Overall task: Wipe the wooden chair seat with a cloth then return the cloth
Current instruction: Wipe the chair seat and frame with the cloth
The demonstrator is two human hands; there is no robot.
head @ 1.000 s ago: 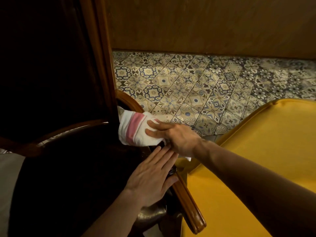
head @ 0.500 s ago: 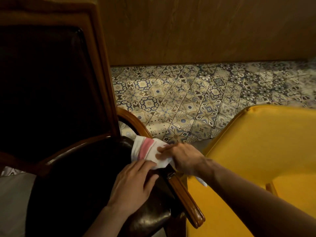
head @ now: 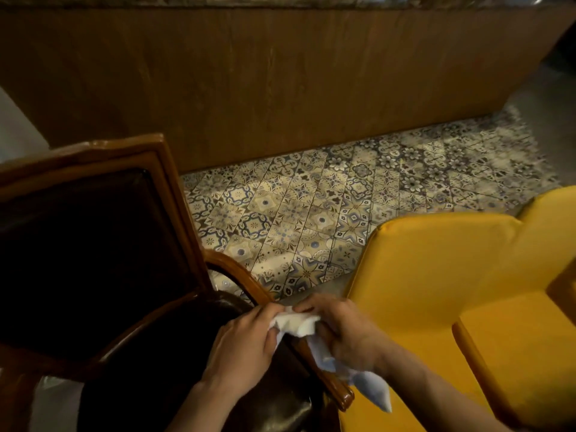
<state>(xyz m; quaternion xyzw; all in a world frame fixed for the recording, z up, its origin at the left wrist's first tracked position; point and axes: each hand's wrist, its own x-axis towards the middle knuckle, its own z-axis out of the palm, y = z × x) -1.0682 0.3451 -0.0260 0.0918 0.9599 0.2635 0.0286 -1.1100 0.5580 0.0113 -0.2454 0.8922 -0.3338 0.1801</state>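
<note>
A wooden armchair with a dark padded back and a dark seat fills the lower left. Its right armrest curves down towards me. A white cloth is bunched over that armrest, with a loose tail hanging down on the right side. My left hand pinches the cloth's left end, resting over the seat's right edge. My right hand grips the cloth from the right, above the armrest.
A yellow upholstered chair stands close on the right, almost touching the armrest. Patterned floor tiles lie beyond, backed by a brown wooden panel wall. A pale surface shows at lower left.
The cloth has slid forward along the armrest and bunched up. My left hand has left the seat and taken hold of the cloth. The view has tilted up and pulled back.
</note>
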